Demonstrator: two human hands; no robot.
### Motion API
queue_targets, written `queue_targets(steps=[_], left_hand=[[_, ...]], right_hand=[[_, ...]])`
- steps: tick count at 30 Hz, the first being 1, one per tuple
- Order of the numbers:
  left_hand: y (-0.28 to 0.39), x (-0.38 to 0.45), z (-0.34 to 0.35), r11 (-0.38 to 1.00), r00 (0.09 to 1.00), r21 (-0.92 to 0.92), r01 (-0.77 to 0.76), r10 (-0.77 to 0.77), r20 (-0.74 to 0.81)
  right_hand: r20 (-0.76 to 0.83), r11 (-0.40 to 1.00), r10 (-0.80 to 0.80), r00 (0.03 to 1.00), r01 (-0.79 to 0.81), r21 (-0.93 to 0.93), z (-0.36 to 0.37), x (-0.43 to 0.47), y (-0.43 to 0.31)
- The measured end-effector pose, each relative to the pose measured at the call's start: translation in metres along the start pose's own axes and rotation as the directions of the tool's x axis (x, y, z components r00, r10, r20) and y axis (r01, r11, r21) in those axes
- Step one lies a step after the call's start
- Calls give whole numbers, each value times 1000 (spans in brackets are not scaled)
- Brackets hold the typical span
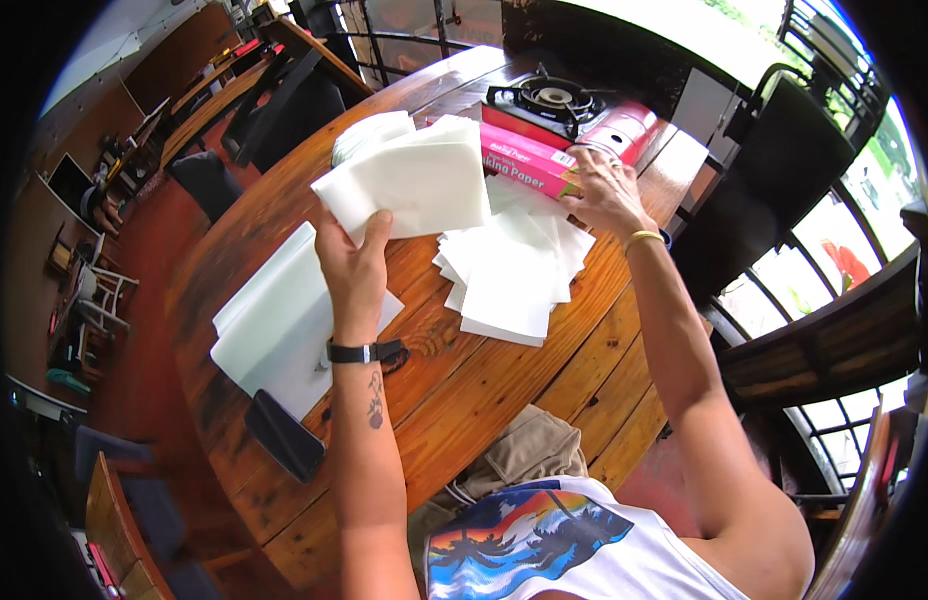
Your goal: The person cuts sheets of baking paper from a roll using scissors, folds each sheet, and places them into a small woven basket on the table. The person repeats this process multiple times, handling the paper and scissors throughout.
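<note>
My left hand [355, 266] grips a folded wad of white paper sheets [422, 184], thumb on the near face, raised over the wooden table [426, 360]. At the right end of a pink baking paper box [520, 161], my right hand [606, 191] has its fingers over the top edge and its thumb on the front side. Below the box lies a loose, fanned pile of cut white sheets [512, 274]. Another stack of white paper [370, 135] sits behind the held sheets. Larger pale sheets [284, 322] lie to the left, partly hidden by my left forearm.
A portable gas stove [554, 97] with a red body stands at the table's far end, directly behind the box. A dark phone or case [284, 435] rests on the near left of the table, overlapping the pale sheets. Bunched beige cloth [535, 450] is by my lap.
</note>
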State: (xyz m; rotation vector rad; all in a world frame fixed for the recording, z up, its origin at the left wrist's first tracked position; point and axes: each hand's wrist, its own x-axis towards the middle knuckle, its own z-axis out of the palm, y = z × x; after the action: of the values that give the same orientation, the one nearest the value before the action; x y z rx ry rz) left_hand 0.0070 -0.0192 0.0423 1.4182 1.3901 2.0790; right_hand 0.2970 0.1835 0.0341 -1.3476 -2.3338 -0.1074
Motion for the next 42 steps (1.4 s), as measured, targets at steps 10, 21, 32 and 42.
queue_targets(steps=[10,21,32,42], left_hand=[[0,-7,11,954,896,298,36,-163,413],[80,4,-5,871,876,462,-170,-81,476],[80,-6,28,927,983,-354,122,-63,174],[85,-25,53,989,984,-140,-39,63,165]], right_hand=[[-90,968,-43,995,64,241,-29,-50,-57],[-142,526,-432,891,377,763,-106,-57,-69],[-147,71,-145,978,159,985,-78,-53,-133],[-136,-72,-84,987,131,989,-75,-62,-129]])
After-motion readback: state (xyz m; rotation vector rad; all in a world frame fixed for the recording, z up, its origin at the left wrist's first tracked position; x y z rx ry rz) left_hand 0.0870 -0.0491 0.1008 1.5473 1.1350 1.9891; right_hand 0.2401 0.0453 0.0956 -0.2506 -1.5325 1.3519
